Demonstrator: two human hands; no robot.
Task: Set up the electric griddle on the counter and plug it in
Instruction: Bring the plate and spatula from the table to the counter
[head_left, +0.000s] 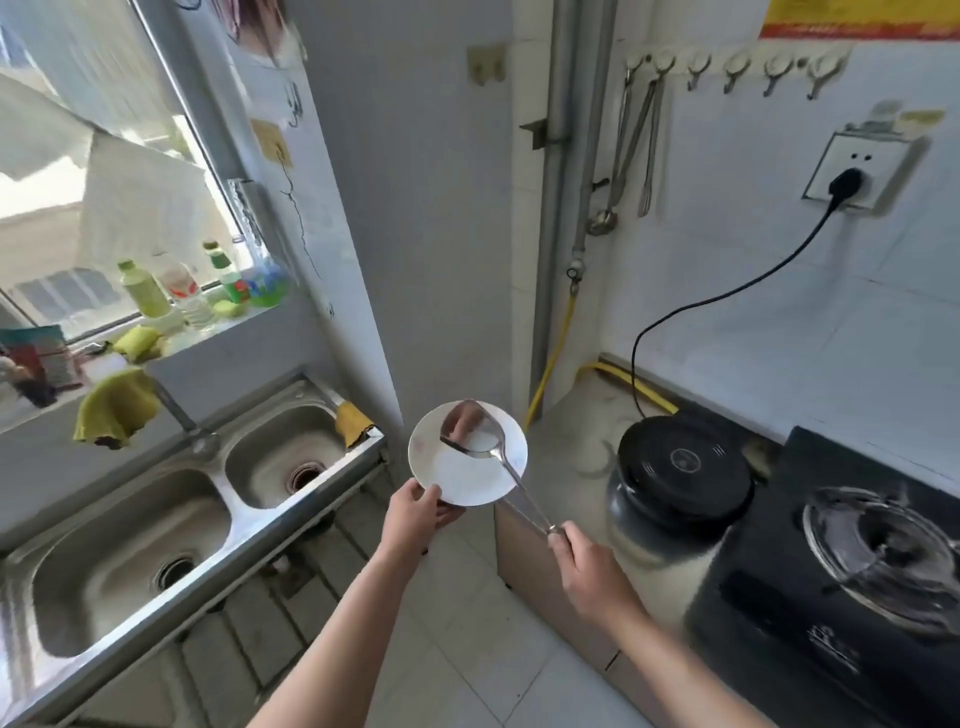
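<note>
1. Tiled kitchen corner, floor below you, a double sink (156, 525) to your left and the table (566, 447) to your right.
2. Your left hand (415, 512) has its fingers clenched on the near rim of a white plate (467, 457); your right hand (589, 569) grips the handle end of a steel spatula (480, 436), whose blade rests on the plate.
3. Both hang over bare floor between sink and table. If the plate tilts, the spatula could slide off, so keep it level.
4. Just beyond your right hand, the electric griddle (680, 467), round and black-topped, sits on the table beside the gas stove (852, 561).
5. Its black cord (727, 296) runs up the wall to a plug that looks seated in the wall outlet (857, 171). A swing of the spatula could snag that slack loop and pull on the plug.
</note>
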